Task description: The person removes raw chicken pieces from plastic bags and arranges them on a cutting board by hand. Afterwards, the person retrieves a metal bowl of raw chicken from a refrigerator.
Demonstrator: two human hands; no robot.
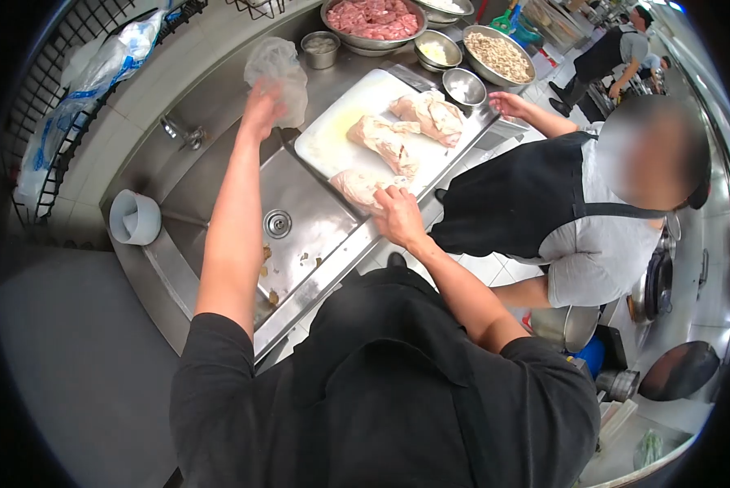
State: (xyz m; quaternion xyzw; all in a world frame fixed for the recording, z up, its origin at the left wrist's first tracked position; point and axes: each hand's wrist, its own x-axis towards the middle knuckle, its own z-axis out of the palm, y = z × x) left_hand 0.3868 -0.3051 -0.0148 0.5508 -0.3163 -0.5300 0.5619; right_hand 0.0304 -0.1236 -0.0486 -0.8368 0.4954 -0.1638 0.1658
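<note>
My left hand [265, 110] is smeared by motion, against a crumpled, translucent plastic bag [277, 69] at the back of the sink; whether its fingers grip the bag I cannot make out. My right hand [398, 216] is closed on the near end of a raw chicken piece [354, 187], which lies at the front corner of the white cutting board [326, 146]. Two more pale chicken pieces, one in the middle [379, 142] and one farther off [430, 115], rest on the same board. Yellowish liquid wets the board's left side.
The steel sink [308, 203] holds brown scraps near its drain. Beyond the board stand bowls of raw meat [373, 18] and chopped pale food [499, 55], plus small metal bowls [464, 86]. A co-worker in a black apron [511, 195] stands right, one hand [507, 104] near the board.
</note>
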